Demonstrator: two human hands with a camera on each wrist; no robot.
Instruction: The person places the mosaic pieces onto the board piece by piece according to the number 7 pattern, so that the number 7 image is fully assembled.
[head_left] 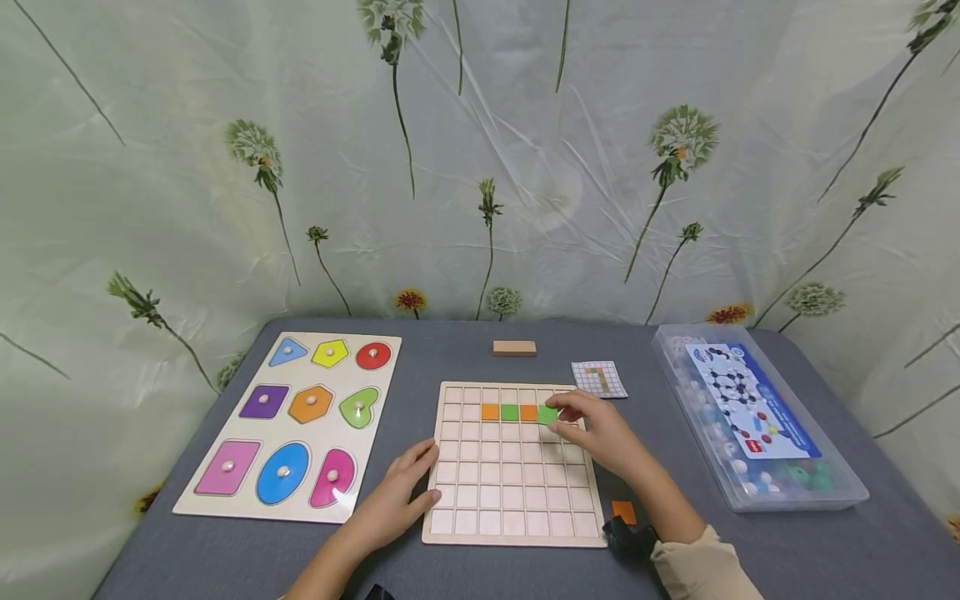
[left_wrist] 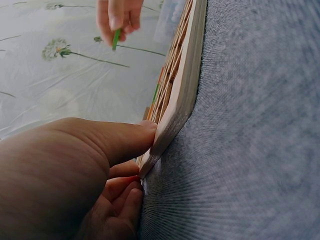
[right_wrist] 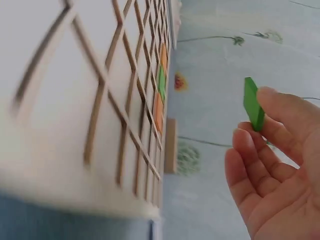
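Note:
A wooden grid board (head_left: 513,546) lies on the table with two orange squares and one green square in a row near its far edge. My right hand (head_left: 600,429) pinches a green square tile (right_wrist: 253,105) between thumb and fingertips. It is held above the board, at the right end of that coloured row. My left hand (head_left: 393,500) rests at the board's left edge, the thumb (left_wrist: 135,136) touching the rim and the other fingers beside it. A loose orange tile (head_left: 624,512) lies right of the board, near the right wrist.
A shape puzzle with knobbed pieces (head_left: 281,425) lies to the left. A small pattern card (head_left: 611,379) sits beyond the board's far right corner. A wooden block (head_left: 514,347) stands at the back. On the right is a clear plastic case (head_left: 772,496) with a printed sheet.

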